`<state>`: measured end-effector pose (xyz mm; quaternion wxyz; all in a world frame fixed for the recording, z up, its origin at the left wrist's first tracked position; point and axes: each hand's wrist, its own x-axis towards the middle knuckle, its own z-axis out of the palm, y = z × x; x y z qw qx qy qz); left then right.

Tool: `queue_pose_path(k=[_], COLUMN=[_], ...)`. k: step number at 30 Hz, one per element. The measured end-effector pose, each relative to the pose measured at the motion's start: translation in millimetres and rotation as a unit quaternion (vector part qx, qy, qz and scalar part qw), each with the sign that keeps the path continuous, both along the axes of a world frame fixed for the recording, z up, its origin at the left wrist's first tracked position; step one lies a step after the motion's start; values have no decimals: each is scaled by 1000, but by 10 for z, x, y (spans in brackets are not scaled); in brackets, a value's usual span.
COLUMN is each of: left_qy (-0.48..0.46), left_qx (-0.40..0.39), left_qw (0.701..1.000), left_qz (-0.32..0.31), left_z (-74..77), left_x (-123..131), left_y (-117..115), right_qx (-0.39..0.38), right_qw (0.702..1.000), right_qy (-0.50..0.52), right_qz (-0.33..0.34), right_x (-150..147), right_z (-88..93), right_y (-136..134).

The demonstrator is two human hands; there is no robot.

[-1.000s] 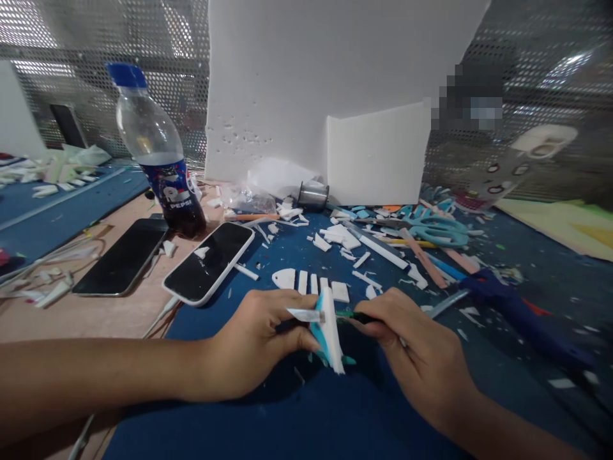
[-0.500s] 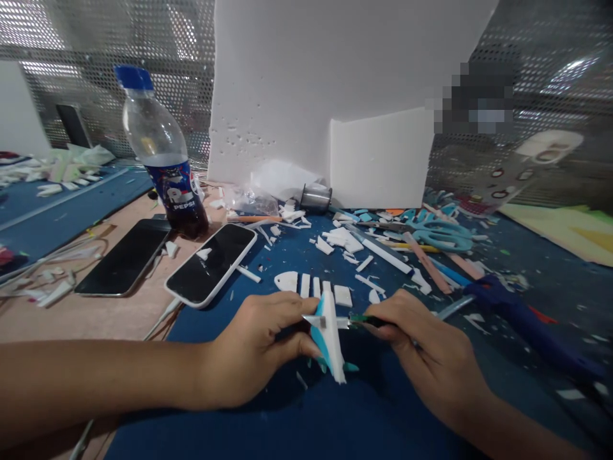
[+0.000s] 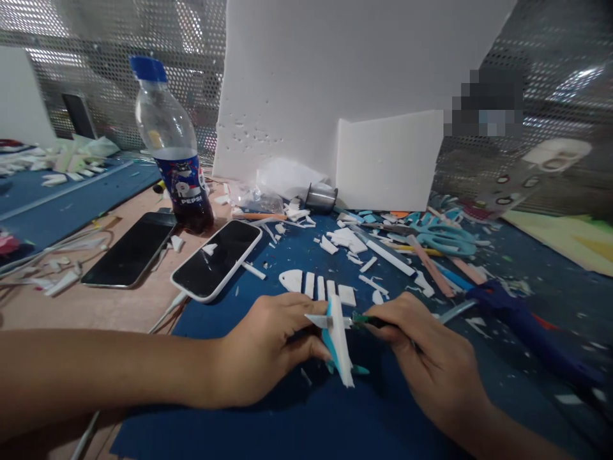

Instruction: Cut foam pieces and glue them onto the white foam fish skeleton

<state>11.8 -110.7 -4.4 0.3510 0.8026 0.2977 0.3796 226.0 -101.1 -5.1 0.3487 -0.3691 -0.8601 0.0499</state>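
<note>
My left hand grips a white and turquoise foam piece with small turquoise fin-like parts at its lower end. In my right hand is a craft knife with a green handle. Its blade crosses the white foam, and the pointed tip shows on the left side near my left fingers. Just beyond my hands, a rounded white foam piece with a small hole lies in a row with several white strips and a white block on the blue mat.
Two phones and a Pepsi bottle stand at left. Foam scraps, turquoise scissors and a metal spool are behind. A blue glue gun lies right. White foam boards rise at the back.
The whole view has shifted slightly, so things appear a little further right. Both hands keep their holds, and the knife blade still crosses the foam piece.
</note>
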Motion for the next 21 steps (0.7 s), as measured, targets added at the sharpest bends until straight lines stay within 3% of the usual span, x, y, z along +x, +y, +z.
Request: queue_pose_path(k=[21], left_qy=[21], left_qx=[-14], left_qw=[999], left_qz=[-28], left_z=[-5], left_x=[31], left_y=[13], right_qx=[23], right_qw=[999], right_qy=[-22], right_qz=[-6], right_x=[-32], right_z=[42], right_y=[-35])
